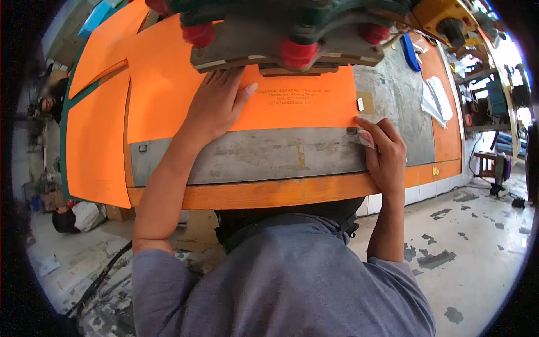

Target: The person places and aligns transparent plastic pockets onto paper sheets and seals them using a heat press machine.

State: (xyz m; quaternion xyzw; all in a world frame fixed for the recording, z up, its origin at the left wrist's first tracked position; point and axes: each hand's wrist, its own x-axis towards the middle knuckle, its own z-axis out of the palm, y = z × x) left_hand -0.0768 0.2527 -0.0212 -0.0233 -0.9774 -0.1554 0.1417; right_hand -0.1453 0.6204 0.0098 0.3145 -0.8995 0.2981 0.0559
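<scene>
My left hand (222,104) lies flat on an orange sheet (168,106), fingers stretched forward and thumb apart. Its fingertips reach the lower edge of the machine head (292,48), which hides part of the sheet. Dark printed lines of text (292,96) show to the right of that thumb. At the sheet's near right corner is my right hand (387,149), its index fingertip touching the corner. The other fingers are curled in, and something small and translucent shows by the thumb; what it is I cannot make out. Under the sheet is a grey metal bed (252,160).
More orange sheets (98,140) lie on the left. A wooden edge (269,194) runs along the front. On the right are a blue-handled item (410,53), white scraps (437,104) and a yellow machine part (443,21). Another person (78,218) is at the far left.
</scene>
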